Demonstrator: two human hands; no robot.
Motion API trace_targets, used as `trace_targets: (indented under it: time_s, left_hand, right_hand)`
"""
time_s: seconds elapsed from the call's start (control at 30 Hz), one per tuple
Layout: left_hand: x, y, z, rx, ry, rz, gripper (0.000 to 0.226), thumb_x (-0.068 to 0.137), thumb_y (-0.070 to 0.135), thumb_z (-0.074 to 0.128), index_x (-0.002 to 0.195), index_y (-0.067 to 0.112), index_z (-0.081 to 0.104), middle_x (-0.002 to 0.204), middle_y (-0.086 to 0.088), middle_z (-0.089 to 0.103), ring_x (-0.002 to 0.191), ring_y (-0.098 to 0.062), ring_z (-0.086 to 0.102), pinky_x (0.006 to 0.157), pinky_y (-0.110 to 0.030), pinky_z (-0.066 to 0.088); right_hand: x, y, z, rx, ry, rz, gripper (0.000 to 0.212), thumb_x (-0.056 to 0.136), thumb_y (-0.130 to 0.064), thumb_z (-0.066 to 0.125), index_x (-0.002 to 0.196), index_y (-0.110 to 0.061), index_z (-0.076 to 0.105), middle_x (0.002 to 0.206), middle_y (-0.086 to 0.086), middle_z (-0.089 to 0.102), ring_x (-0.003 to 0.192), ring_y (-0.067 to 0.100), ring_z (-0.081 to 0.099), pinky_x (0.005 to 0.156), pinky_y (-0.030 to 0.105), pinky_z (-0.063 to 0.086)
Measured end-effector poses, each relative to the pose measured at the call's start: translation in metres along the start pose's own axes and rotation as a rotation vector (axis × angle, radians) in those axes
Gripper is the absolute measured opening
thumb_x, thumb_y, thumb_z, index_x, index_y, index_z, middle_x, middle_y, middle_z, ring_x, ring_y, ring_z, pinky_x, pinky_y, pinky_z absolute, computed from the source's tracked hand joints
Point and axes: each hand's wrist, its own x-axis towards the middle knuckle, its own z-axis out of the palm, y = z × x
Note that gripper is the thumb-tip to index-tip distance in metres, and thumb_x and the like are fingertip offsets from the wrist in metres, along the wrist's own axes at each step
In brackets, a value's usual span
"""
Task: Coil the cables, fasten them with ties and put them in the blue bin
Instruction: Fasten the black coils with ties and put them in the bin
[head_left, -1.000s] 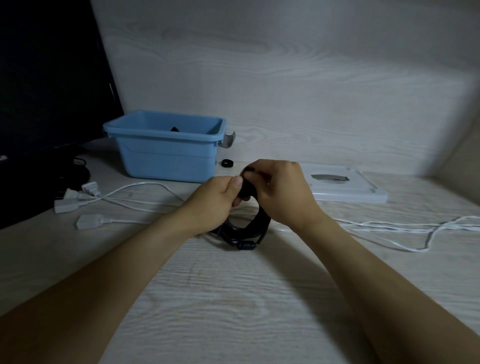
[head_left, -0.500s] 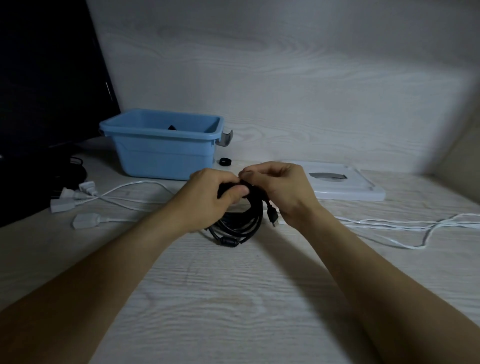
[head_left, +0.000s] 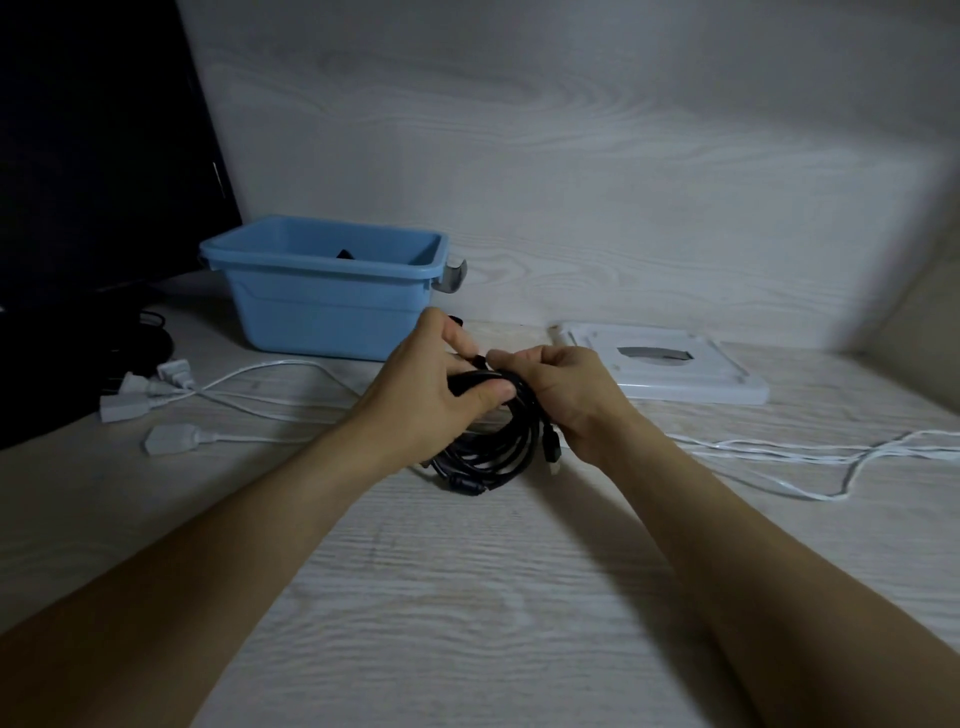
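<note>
A coiled black cable (head_left: 488, 452) stands on its edge on the pale wooden desk, its plug end hanging at the right. My left hand (head_left: 426, 400) grips the top of the coil with thumb over the strands, and its fingertips pinch a small black tie end (head_left: 475, 357). My right hand (head_left: 566, 395) holds the coil's top from the right, fingers curled round it. The blue bin (head_left: 332, 306) sits behind the hands at the back left, something dark showing inside. A loose white cable (head_left: 779, 447) runs off to the right.
White plugs and cords (head_left: 156, 395) lie at the left. A flat white lid (head_left: 670, 369) rests at the back right. A dark monitor (head_left: 98, 156) stands at the far left. A wood-grain wall closes the back.
The hands have parted a little at the top of the coil. My left fingers now pinch the tie end above the strands. The coil's plug end hangs free at the right.
</note>
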Motion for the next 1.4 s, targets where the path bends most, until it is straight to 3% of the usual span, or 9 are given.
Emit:
trace_targets:
  time_s: [0.2,0.43,0.67,0.77,0.9,1.07,1.2,1.27,1.4]
  left_hand:
    - [0.003,-0.007,-0.001,0.186,-0.005,0.140,0.025,0.095,0.023,0.062,0.120,0.021,0.065,0.106,0.007,0.071,0.100,-0.004,0.065,0.092,-0.028,0.052]
    - [0.008,-0.015,-0.007,0.326,0.017,0.077,0.018,0.103,0.024,0.044,0.106,0.018,0.060,0.087,0.007,0.061,0.079,-0.004,0.058,0.065,-0.014,0.039]
    - [0.012,-0.023,-0.013,0.362,-0.011,0.032,0.030,0.104,0.033,0.035,0.090,0.015,0.055,0.078,0.010,0.063,0.078,-0.015,0.062,0.073,-0.030,0.044]
    - [0.016,-0.029,-0.016,0.459,0.003,0.028,0.039,0.104,0.037,0.030,0.087,0.011,0.055,0.082,-0.004,0.068,0.082,-0.027,0.063,0.084,-0.041,0.047]
    - [0.024,-0.033,-0.035,0.507,0.162,-0.044,0.052,0.105,0.038,0.026,0.081,0.004,0.058,0.089,-0.020,0.068,0.087,-0.036,0.062,0.082,-0.043,0.047]
    - [0.041,-0.015,-0.062,0.120,0.520,-0.276,0.064,0.107,0.037,0.024,0.071,0.000,0.061,0.074,-0.013,0.062,0.077,-0.024,0.057,0.067,-0.027,0.036]
    - [0.070,0.007,-0.078,-0.326,0.757,-0.452,0.054,0.107,0.041,0.025,0.066,0.017,0.048,0.064,0.003,0.051,0.062,-0.017,0.051,0.056,-0.023,0.043]
    - [0.091,0.016,-0.090,-0.480,0.855,-0.441,0.048,0.107,0.041,0.027,0.073,0.015,0.050,0.066,0.003,0.053,0.056,-0.011,0.049,0.063,-0.023,0.048]
    - [0.125,0.021,-0.116,-0.373,0.905,-0.327,0.039,0.104,0.033,0.043,0.073,0.013,0.054,0.086,-0.005,0.063,0.075,-0.015,0.057,0.074,-0.028,0.050]
  right_hand:
    - [0.000,-0.002,-0.003,-0.214,-0.037,-0.220,0.033,0.103,-0.031,0.051,0.093,-0.009,0.073,0.082,0.003,0.074,0.072,0.005,0.068,0.067,0.015,0.051]
    - [0.002,0.006,-0.005,-0.111,-0.252,-0.165,0.034,0.094,-0.026,0.067,0.118,-0.004,0.058,0.100,0.013,0.076,0.092,0.017,0.073,0.081,0.025,0.057]
    - [0.010,0.022,0.001,-0.270,-0.102,-0.408,0.018,0.093,-0.027,0.068,0.102,-0.012,0.066,0.092,-0.001,0.071,0.084,0.007,0.065,0.076,0.018,0.050]
    - [0.007,0.021,0.002,-0.279,0.016,-0.489,0.012,0.098,-0.027,0.061,0.095,-0.016,0.064,0.083,-0.007,0.068,0.077,0.003,0.063,0.070,0.017,0.049]
    - [0.009,0.021,-0.006,-0.308,0.158,-0.557,0.013,0.098,-0.023,0.060,0.095,-0.011,0.064,0.084,-0.003,0.067,0.078,0.008,0.064,0.069,0.023,0.052]
    - [0.011,0.024,-0.010,-0.479,0.195,-0.611,0.006,0.091,-0.014,0.066,0.095,-0.018,0.064,0.080,-0.008,0.065,0.076,0.005,0.061,0.066,0.014,0.047]
    - [0.013,0.028,-0.010,-0.545,0.159,-0.610,0.010,0.090,-0.014,0.067,0.098,-0.019,0.065,0.080,-0.008,0.066,0.076,0.006,0.061,0.066,0.015,0.047]
    - [0.014,0.029,-0.012,-0.542,0.157,-0.604,0.011,0.089,-0.013,0.066,0.098,-0.020,0.065,0.080,-0.007,0.066,0.077,0.005,0.061,0.065,0.011,0.045]
    - [0.015,0.029,-0.014,-0.560,0.160,-0.598,0.013,0.089,-0.012,0.066,0.099,-0.020,0.066,0.080,-0.007,0.066,0.078,0.005,0.061,0.065,0.013,0.047]
